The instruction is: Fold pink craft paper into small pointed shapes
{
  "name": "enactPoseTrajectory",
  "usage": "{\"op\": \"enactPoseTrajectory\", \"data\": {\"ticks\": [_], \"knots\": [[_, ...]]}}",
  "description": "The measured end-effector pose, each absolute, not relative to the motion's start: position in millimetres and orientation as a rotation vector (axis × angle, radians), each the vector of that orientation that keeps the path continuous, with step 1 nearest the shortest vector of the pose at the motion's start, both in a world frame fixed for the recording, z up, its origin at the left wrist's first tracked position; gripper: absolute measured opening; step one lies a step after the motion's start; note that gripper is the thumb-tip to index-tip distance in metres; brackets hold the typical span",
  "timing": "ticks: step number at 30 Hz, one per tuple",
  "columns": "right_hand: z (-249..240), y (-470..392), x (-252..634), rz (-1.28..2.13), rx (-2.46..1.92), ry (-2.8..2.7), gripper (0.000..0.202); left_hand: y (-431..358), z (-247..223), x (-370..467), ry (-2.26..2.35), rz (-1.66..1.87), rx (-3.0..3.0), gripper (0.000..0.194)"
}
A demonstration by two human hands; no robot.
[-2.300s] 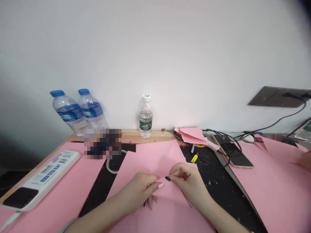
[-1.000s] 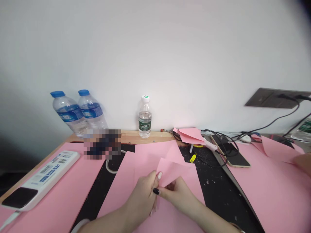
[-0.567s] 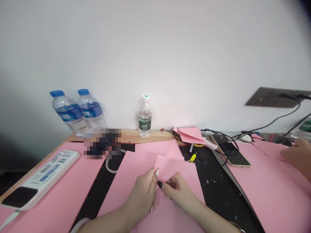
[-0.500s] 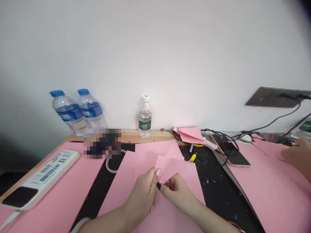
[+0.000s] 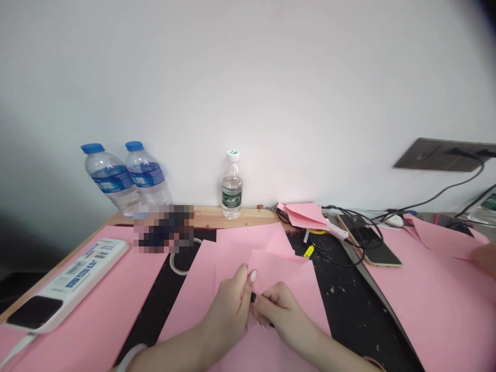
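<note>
Between my hands is a folded piece of pink paper (image 5: pixel 273 268), raised over larger pink sheets (image 5: pixel 194 305) on the black mat. My left hand (image 5: pixel 234 297) is closed on its left edge, thumb up along the fold. Close beside it, my right hand (image 5: pixel 277 307) pinches the lower edge, its dark-nailed thumb almost touching the left fingers. The lower part of the paper is hidden behind my fingers.
A power strip (image 5: pixel 73 284) lies at left, near two blue-capped bottles (image 5: pixel 112 178). A small water bottle (image 5: pixel 232 191) stands by the wall. A folded pink piece (image 5: pixel 306 214), cables and a phone (image 5: pixel 372 243) lie right. Another person's hand (image 5: pixel 484 261) holds pink paper at far right.
My right fingers have curled further under the paper, and its raised flap lies flatter. At far right, the other person's hand has moved down and lifted a pink sheet's edge.
</note>
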State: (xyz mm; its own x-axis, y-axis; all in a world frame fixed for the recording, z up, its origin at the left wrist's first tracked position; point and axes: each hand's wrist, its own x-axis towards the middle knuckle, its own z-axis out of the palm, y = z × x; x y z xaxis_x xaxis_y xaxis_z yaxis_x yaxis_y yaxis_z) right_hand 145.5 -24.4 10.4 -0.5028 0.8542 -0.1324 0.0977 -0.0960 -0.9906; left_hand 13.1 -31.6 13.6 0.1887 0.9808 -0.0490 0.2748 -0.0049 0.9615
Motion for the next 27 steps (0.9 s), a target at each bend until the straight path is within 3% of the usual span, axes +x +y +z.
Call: {"op": "enactPoseTrajectory", "data": {"ticks": [27], "knots": [[16,6,178,1.195,-1.164,-1.384,0.042,-29,20,7,1.236,0.871,1.154,0.036]]}}
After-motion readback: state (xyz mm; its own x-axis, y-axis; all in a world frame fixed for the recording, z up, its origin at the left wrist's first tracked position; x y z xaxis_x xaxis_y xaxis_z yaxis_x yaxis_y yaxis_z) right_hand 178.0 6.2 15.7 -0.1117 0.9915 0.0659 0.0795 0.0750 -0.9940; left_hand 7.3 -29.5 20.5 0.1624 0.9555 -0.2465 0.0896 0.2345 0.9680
